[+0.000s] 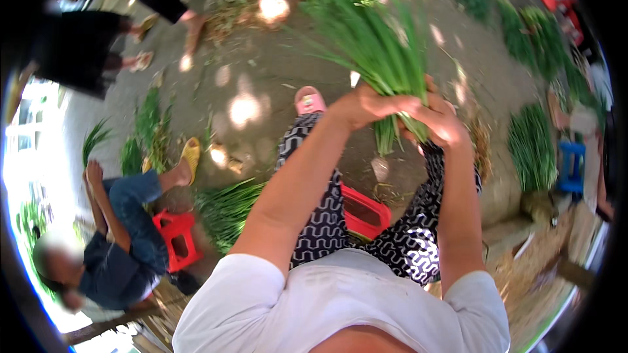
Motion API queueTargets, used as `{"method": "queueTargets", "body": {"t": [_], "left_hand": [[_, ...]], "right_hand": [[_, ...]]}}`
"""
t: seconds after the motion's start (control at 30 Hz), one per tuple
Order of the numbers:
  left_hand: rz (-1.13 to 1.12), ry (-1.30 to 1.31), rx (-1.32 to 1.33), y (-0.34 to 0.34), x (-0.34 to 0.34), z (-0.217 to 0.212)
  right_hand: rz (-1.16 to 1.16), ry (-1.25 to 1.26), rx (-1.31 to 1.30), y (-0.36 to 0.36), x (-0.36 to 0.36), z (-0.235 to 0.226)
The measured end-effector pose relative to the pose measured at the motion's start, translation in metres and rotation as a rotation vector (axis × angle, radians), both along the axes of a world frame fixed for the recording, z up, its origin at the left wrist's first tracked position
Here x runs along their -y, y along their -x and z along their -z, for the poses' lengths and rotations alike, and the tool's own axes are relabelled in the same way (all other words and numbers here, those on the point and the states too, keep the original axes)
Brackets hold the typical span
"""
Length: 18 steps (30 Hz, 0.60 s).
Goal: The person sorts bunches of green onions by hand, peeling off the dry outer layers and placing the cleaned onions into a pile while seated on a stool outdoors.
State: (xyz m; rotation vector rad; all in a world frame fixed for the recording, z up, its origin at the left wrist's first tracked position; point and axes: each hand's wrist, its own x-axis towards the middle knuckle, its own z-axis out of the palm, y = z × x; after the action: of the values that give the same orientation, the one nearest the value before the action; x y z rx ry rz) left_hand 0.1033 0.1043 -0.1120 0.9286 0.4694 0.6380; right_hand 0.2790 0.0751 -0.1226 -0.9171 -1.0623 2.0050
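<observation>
Seen from above, both arms raised out in front over the lap. Left hand closed around the lower part of a bunch of long green stalks, fingers wrapped across the front, thumb side toward the body. Right hand clamped on the same bunch from the other side, fingers curled tight, touching the left hand at the stalks. No gap visible between fingers and greens on either side. Bunch held up off the ground, leafy tops fanning up and away to the upper left, cut ends poking out just below the 2 fists.

Beneath the arms, black-and-white patterned trousers on spread knees, with a red plastic stool between them. Pink sandal on the dirt ground just left of the left wrist. More green stalks lying in a heap on the ground near the left knee, and further bundles laid out at right beside a blue stool. At lower left, another person in blue jeans seated on a second red stool, yellow sandal on one foot. Other people's legs along the top edge.
</observation>
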Motion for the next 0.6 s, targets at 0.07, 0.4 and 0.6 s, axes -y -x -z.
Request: {"method": "queueTargets", "body": {"t": [0.07,0.4,0.6], "left_hand": [[-0.125,-0.074,0.003,-0.005,0.0,0.007],[-0.283,0.097,0.025,-0.009,-0.005,0.003],[-0.184,-0.023,0.05,-0.006,-0.003,0.002]], "right_hand": [[-0.095,-0.058,-0.017,-0.001,-0.007,-0.002],[-0.175,-0.093,0.2,-0.011,-0.011,-0.004],[-0.134,-0.009,0.072,-0.019,-0.005,-0.005]]}}
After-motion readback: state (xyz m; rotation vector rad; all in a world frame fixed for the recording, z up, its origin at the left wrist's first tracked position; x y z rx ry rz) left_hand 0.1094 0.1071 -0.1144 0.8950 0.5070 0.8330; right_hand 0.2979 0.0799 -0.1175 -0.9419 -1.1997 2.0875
